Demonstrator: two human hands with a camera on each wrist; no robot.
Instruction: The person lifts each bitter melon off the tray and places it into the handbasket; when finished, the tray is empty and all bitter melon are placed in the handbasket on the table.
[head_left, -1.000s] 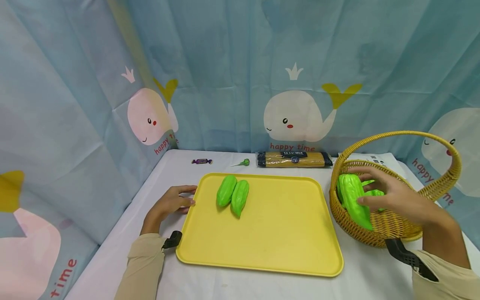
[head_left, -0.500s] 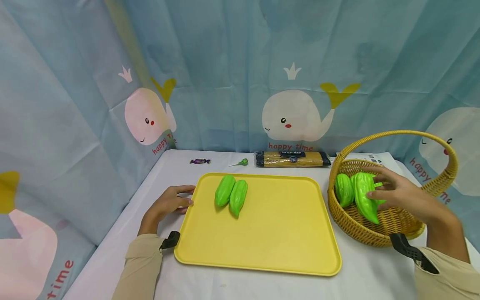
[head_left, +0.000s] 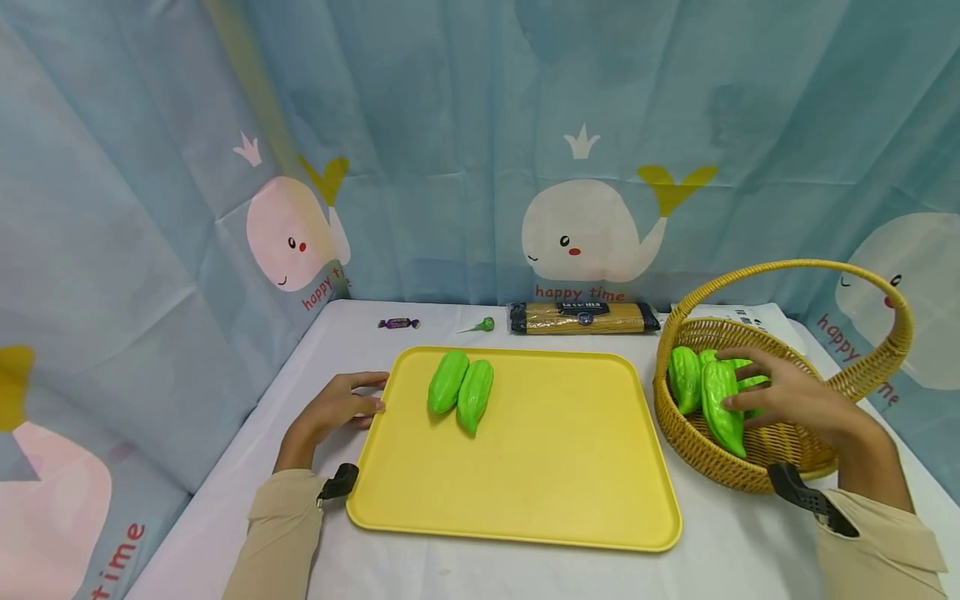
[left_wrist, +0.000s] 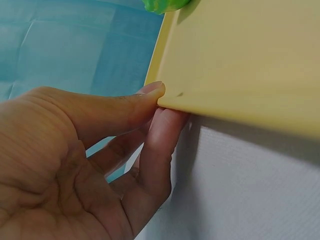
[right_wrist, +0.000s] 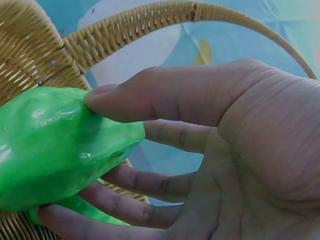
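Observation:
My left hand [head_left: 335, 408] pinches the left rim of the yellow tray [head_left: 570, 450]. In the left wrist view the thumb [left_wrist: 120, 112] lies on top of the rim and a finger is beneath it. On the tray lie two green bitter melons [head_left: 448, 382] side by side, near its far left corner. At the right, my right hand [head_left: 795, 400] grips another green bitter melon [head_left: 722, 407] inside the wicker basket [head_left: 697, 454]. The right wrist view has the thumb on one side of this melon [right_wrist: 45, 145] and the fingers on the other. More green melons [head_left: 684, 379] sit around it, partly hidden.
Along the back of the white table lie a purple wrapped candy [head_left: 399, 323], a small green-headed item [head_left: 486, 324] and a pack of spaghetti [head_left: 585, 318]. The basket's tall handle [head_left: 795, 265] arches over its opening. A patterned curtain [head_left: 450, 167] hangs behind.
Inside the basket, my right hand moved the gripped bitter melon right, then slightly back left and nearer. The left hand stays on the tray rim; the view shifted a little.

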